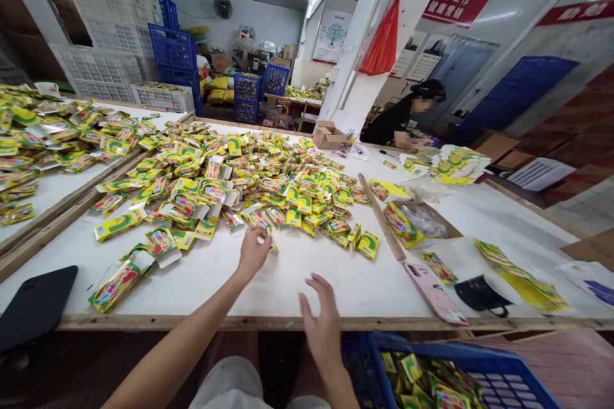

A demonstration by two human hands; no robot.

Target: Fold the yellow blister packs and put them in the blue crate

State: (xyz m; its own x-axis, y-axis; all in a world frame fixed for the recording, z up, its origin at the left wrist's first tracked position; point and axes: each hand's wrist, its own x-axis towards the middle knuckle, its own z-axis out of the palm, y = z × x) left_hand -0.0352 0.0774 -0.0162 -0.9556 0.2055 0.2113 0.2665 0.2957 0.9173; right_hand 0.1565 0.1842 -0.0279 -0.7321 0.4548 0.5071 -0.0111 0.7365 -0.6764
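Observation:
My left hand [254, 252] is at the front edge of a heap of small yellow-green printed boxes [230, 185]. Its thumb and fingers are pinched together at a small yellow box [274, 244], mostly hidden behind the fingertips. To the right and nearer the table edge, my right hand [322, 319] hovers with its fingers apart and nothing in them. Some boxes in the heap have white end flaps standing out. Nearer the left front, a larger printed box [118, 284] lies with its flap raised.
A black tablet or phone [38, 297] lies at the left edge, a pink phone [434, 293] at the right. A wooden strip [381, 217] divides the table [297, 281]. Below the edge stands a blue crate [503, 370] of small boxes. Another person [403, 118] works beyond.

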